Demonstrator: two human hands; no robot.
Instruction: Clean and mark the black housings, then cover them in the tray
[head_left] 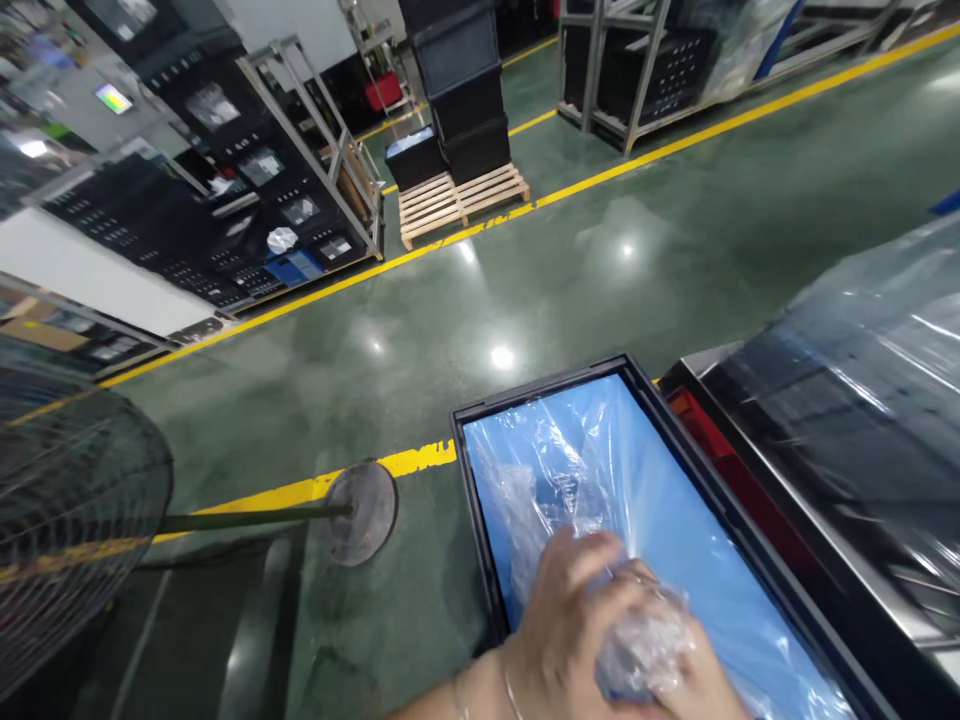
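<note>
Low in the head view, my left hand (559, 615) reaches in from the lower left, a thin bracelet on its wrist. Its fingers are curled round bunched clear plastic film. My right hand (701, 675), partly cut off by the bottom edge, grips the same crumpled bundle from the other side. The clear plastic bag (574, 480) spreads from my hands across a blue lining (675, 500). That lining sits inside a black crate (544, 390). Fingers overlap, and what lies beneath the film is hard to make out.
A floor fan (75, 510) with a round base (361, 512) stands left of the crate. Film-wrapped dark goods (862, 400) and a red bin (705, 430) are at the right. Beyond the yellow-lined floor stand racks (630, 70) and a wooden pallet (465, 205) of black crates.
</note>
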